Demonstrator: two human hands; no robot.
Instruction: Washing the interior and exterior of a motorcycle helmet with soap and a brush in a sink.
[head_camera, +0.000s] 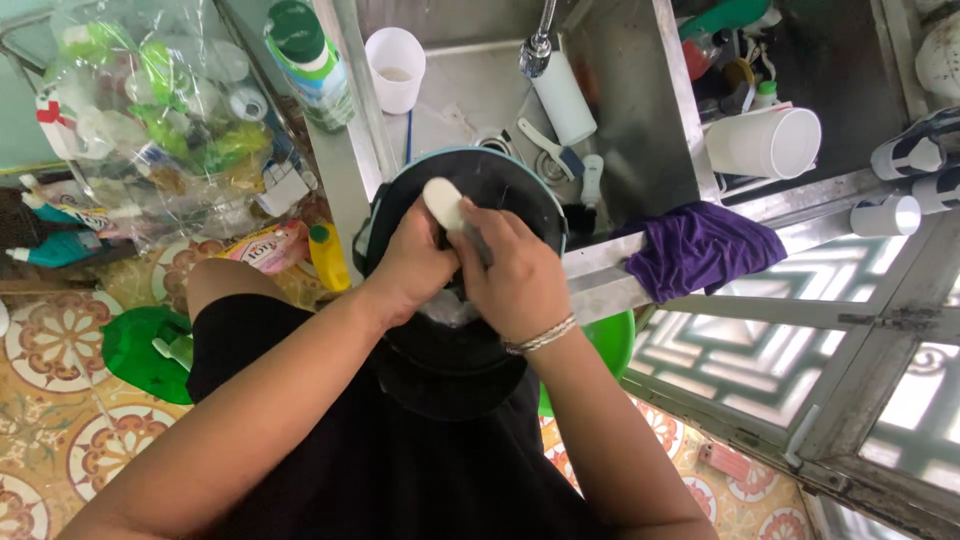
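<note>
Home kitchen: steel sink (640, 110), faucet (540, 40)

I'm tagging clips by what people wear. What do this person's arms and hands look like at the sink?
Both forearms are bare, with no sleeves reaching them and no gloves. The right hand has a thin, pale braided bracelet around the wrist. The left hand shows no ring, watch or band. A black garment covers the body below the arms.

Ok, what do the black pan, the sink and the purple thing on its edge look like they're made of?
The black pan looks like metal with a dark matte coating, though the coating hides what is underneath; its rim is pale blue. The sink seems to be stainless steel: grey, dully reflective, with folded sheet edges. The purple cloth looks like soft woven fabric, draping in folds over the edge.
</note>
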